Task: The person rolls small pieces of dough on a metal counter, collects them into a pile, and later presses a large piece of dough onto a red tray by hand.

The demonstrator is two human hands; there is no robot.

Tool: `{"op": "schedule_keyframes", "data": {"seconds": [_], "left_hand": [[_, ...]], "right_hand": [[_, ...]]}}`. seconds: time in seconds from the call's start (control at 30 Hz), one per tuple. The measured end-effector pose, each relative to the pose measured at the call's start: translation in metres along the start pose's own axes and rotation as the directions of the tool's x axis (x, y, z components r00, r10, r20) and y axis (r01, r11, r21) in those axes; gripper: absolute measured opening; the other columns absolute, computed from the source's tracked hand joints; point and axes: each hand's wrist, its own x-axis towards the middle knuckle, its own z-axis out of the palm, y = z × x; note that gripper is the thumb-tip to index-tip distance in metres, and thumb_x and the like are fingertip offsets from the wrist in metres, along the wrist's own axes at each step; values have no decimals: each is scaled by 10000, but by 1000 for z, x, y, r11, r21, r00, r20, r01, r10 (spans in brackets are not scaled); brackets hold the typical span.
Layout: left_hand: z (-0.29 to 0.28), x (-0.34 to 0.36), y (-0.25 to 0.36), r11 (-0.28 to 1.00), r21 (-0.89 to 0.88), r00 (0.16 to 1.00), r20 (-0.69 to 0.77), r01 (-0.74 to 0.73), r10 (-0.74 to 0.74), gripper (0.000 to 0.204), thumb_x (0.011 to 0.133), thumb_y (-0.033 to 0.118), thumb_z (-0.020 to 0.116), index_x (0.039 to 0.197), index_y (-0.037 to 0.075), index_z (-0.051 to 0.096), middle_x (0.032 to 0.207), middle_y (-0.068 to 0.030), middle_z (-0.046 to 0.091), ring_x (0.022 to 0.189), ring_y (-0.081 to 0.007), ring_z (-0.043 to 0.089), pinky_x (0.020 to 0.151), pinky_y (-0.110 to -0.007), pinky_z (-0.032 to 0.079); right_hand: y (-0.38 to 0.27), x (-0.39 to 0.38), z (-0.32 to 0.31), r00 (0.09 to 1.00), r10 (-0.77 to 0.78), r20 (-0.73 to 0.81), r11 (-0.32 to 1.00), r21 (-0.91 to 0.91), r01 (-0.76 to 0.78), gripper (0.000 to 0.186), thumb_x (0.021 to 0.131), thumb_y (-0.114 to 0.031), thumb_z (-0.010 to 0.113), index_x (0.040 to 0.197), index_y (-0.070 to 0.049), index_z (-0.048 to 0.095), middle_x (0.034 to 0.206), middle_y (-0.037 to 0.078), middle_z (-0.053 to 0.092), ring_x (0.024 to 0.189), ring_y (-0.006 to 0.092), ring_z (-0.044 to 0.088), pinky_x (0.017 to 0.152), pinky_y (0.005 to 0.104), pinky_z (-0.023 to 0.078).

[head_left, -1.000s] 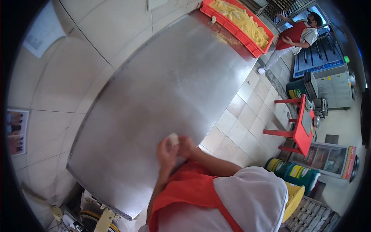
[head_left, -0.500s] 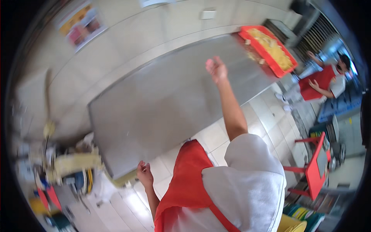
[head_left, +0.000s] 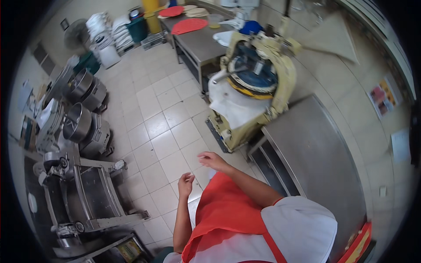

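My left hand (head_left: 186,184) hangs in front of my red apron (head_left: 232,204) over the tiled floor, its fingers loosely bent and apart. Close by on the right, my right hand (head_left: 213,160) reaches across the front of my body, fingers stretched towards the left. Nothing shows in either hand, and neither touches anything. Beside my right arm stands a steel worktable (head_left: 313,144). Just beyond it is a cream-coloured machine (head_left: 280,74) with a round blue and yellow head and a white cloth (head_left: 223,97) draped on it.
Spiral dough mixers (head_left: 79,122) with steel bowls line the left side. A roller machine (head_left: 90,188) on a metal frame stands near left. Farther off, another table (head_left: 201,41) bears red covers and pale round stacks. A red tray (head_left: 357,245) lies at lower right.
My view has swung left, away from the long worktable and the other person. My right hand has come back from above the tabletop to near my left hand.
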Motion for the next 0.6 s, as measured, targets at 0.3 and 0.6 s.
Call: {"op": "schedule_keyframes", "data": {"seconds": [0.3,0.6], "left_hand": [[-177,-31,-200,638,582,797,-27,503,-604,466,911,423,627,959,-33,710,776,-180,704,734,-347,677,758,-443,533],[-234,201,-141,664,677,821,154,317,-549,415,938,368,582,1050,-16,693,869,-130,721,789,-317,672,782,-427,534]], "right_hand": [[87,191,8,811,585,9,807,-106,-581,209,922,-293,647,973,-92,674,705,35,624,559,136,577,513,260,473],[-79,475,36,984,114,-140,984,-119,-131,327,884,-298,670,1088,-42,676,900,88,711,714,168,663,654,315,532]]}}
